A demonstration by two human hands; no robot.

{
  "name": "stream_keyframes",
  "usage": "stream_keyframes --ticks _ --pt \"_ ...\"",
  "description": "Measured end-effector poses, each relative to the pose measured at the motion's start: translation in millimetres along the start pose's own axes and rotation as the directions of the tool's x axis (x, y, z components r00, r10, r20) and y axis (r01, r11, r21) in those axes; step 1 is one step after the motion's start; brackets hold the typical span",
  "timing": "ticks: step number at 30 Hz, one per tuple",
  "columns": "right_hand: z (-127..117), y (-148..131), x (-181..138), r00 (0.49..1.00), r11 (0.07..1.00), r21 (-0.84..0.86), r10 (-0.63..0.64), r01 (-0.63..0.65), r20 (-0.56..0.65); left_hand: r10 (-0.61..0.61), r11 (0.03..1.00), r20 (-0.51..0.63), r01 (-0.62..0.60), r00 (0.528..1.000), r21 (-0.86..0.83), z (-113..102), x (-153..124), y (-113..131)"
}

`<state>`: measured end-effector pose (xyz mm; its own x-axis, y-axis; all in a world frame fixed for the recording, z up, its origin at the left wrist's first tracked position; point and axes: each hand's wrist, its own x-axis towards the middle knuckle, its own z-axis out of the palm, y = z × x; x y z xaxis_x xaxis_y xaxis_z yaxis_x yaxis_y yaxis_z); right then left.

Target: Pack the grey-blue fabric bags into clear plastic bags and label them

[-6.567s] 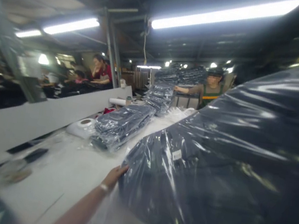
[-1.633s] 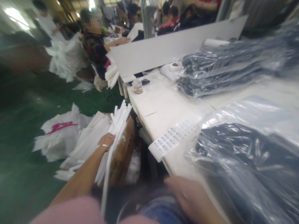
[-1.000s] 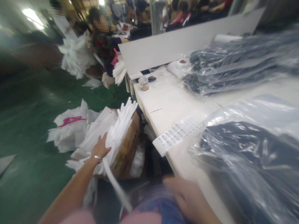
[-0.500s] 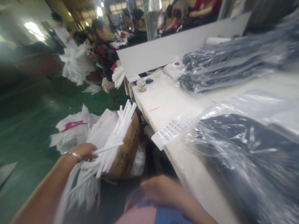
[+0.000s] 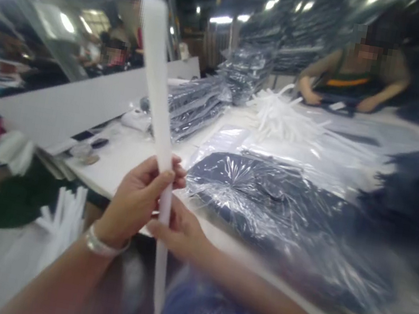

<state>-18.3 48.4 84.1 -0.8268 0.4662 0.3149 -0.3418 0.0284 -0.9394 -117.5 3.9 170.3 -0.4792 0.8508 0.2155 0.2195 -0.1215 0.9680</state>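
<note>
A long white strip (image 5: 159,95), perhaps foam or rolled paper, stands nearly upright in front of me, its top leaning left. My left hand (image 5: 138,198), with a silvery bangle at the wrist, is closed around its middle, thumb across the front. Just below, my right hand (image 5: 181,230) is closed on the same strip, its thumb beside it and its other fingers partly hidden behind. To the right of both hands lies a dark garment in clear plastic (image 5: 245,184) on the white table (image 5: 112,162).
More white strips (image 5: 67,213) stick up at lower left, and a loose pile of strips (image 5: 280,115) lies farther back. Bagged dark garments (image 5: 198,101) are stacked behind. Across the table, a person (image 5: 355,79) handles dark cloth. A low white panel (image 5: 55,93) borders the left side.
My left hand has lifted a white strip from the bundle by the box and brought it before me. My right hand has come up onto it. The view has swung right.
</note>
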Motion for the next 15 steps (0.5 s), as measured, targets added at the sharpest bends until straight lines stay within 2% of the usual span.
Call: stream_keyframes --ticks 1,3,6,8,10,12,14,15 --pt "-14.5 -9.6 -0.6 0.992 0.999 0.034 0.01 -0.006 -0.122 0.065 0.998 0.11 -0.062 0.992 -0.033 19.7 13.1 1.3" --pt "-49.2 -35.6 -12.0 0.944 0.999 0.048 0.017 -0.002 -0.329 0.2 0.978 0.3 -0.174 0.933 -0.111 52.9 36.5 2.8" --pt "-101.2 -89.0 -54.1 0.858 0.986 -0.162 -0.055 -0.033 -0.511 0.328 0.945 0.478 -0.286 0.815 -0.16 92.9 66.3 -10.6" --pt "-126.9 -125.9 -90.3 0.789 0.932 -0.329 -0.088 -0.149 -0.608 0.33 0.928 0.589 -0.368 0.738 -0.058 116.0 81.0 -35.7" --pt "-144.6 -154.7 -124.3 0.718 0.794 -0.49 -0.101 -0.358 -0.688 0.257 0.868 0.721 -0.481 0.643 0.12 134.8 88.7 -70.0" --pt "-157.2 -169.2 -150.6 0.661 0.557 -0.61 -0.138 -0.564 -0.737 0.161 0.745 0.818 -0.612 0.552 0.266 146.9 88.9 -104.7" --pt "-167.8 -167.4 -167.0 0.655 0.326 -0.663 -0.149 -0.674 -0.74 0.096 0.614 0.862 -0.711 0.498 0.343 151.9 83.9 -131.8" --pt "-173.0 -161.1 -171.2 0.668 0.249 -0.674 -0.123 -0.695 -0.734 0.083 0.565 0.868 -0.741 0.49 0.364 152.3 80.7 -141.2"
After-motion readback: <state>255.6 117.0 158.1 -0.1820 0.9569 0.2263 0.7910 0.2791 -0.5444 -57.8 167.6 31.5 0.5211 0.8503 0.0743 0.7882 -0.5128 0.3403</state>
